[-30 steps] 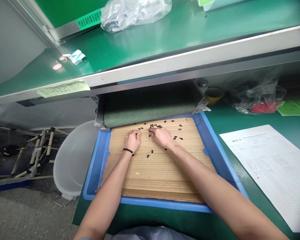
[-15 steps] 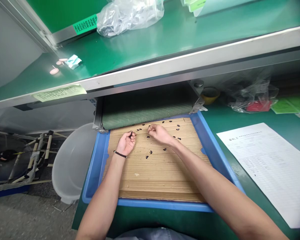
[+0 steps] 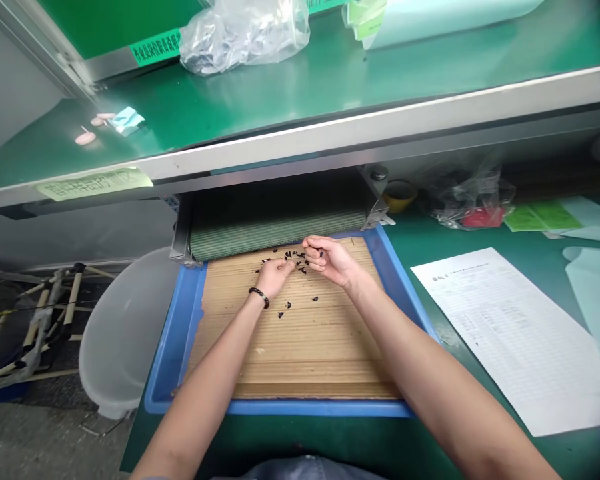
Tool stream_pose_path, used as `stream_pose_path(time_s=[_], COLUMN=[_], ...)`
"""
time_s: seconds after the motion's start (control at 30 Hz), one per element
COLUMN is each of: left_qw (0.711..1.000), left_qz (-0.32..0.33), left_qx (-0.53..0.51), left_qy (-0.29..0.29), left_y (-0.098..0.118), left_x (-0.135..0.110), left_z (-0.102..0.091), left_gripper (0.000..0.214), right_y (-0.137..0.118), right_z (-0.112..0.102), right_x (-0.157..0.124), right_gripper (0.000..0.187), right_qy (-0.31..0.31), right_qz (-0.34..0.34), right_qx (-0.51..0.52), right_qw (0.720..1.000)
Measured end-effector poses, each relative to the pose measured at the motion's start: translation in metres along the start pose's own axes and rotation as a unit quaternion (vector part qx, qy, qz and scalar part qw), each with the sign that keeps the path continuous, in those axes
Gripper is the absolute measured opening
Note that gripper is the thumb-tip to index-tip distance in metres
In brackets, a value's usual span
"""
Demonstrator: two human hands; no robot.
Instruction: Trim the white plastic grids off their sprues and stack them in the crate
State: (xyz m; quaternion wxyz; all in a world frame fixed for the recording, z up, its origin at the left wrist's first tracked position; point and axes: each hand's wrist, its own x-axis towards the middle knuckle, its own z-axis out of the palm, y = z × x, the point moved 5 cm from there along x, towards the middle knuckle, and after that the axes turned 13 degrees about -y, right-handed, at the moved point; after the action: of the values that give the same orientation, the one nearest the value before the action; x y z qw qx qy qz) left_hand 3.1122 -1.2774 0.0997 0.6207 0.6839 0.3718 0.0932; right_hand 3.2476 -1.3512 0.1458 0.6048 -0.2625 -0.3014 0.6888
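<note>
Small black half-round pieces (image 3: 315, 299) lie on a ridged cardboard sheet (image 3: 320, 353) inside a blue tray (image 3: 410, 287). Several of them sit close together between my hands near the tray's far side. My left hand (image 3: 274, 278), wearing a dark bead bracelet (image 3: 259, 297), is palm down with its fingers pinched at this cluster; what they hold is hidden. My right hand (image 3: 329, 260) is turned partly up beside it, its fingers curled round a small black piece (image 3: 322, 254).
A green ribbed conveyor belt (image 3: 275, 235) ends over the tray's far edge, under a metal-edged shelf (image 3: 300, 143). A printed sheet (image 3: 510, 333) lies at right. A translucent bin (image 3: 123, 333) stands at left. Bagged items (image 3: 245, 37) rest on the shelf.
My left hand has moved right and turned palm down. My right hand has rolled palm up. Black pieces that lay scattered are now bunched between the hands. The view has shifted slightly right.
</note>
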Motion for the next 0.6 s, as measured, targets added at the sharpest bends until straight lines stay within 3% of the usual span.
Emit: stream_pose_path(time_s=[0.07, 0.13, 0.23, 0.33, 0.47, 0.53, 0.6], left_qw=[0.984, 0.957, 0.939, 0.942, 0.974, 0.997, 0.99], left_qz=[0.034, 0.055, 0.072, 0.053, 0.013, -0.006, -0.023], left_qx=[0.175, 0.282, 0.334, 0.331, 0.227, 0.07, -0.136], left_qy=[0.014, 0.027, 0.034, 0.015, 0.014, 0.015, -0.011], left_y=[0.001, 0.003, 0.006, 0.008, 0.006, 0.003, -0.001], left_x=[0.003, 0.003, 0.001, 0.003, 0.009, 0.01, 0.008], left_z=[0.014, 0.024, 0.029, 0.029, 0.024, 0.02, 0.019], left_gripper=[0.016, 0.02, 0.024, 0.021, 0.01, 0.005, 0.001], right_y=[-0.004, -0.008, -0.012, -0.008, -0.002, 0.001, 0.005], right_z=[-0.006, -0.02, -0.044, -0.061, -0.065, -0.061, -0.054], right_x=[-0.006, -0.015, -0.03, -0.037, -0.032, -0.024, -0.014], right_gripper=[0.018, 0.026, 0.031, 0.035, 0.039, 0.038, 0.032], right_qy=[0.029, 0.084, 0.164, 0.191, 0.2, 0.194, 0.182], right_qz=[0.032, 0.077, 0.123, 0.141, 0.149, 0.153, 0.161], right_qx=[-0.085, -0.203, -0.338, -0.399, -0.489, -0.543, -0.6], right_qw=[0.995, 0.973, 0.919, 0.886, 0.836, 0.802, 0.762])
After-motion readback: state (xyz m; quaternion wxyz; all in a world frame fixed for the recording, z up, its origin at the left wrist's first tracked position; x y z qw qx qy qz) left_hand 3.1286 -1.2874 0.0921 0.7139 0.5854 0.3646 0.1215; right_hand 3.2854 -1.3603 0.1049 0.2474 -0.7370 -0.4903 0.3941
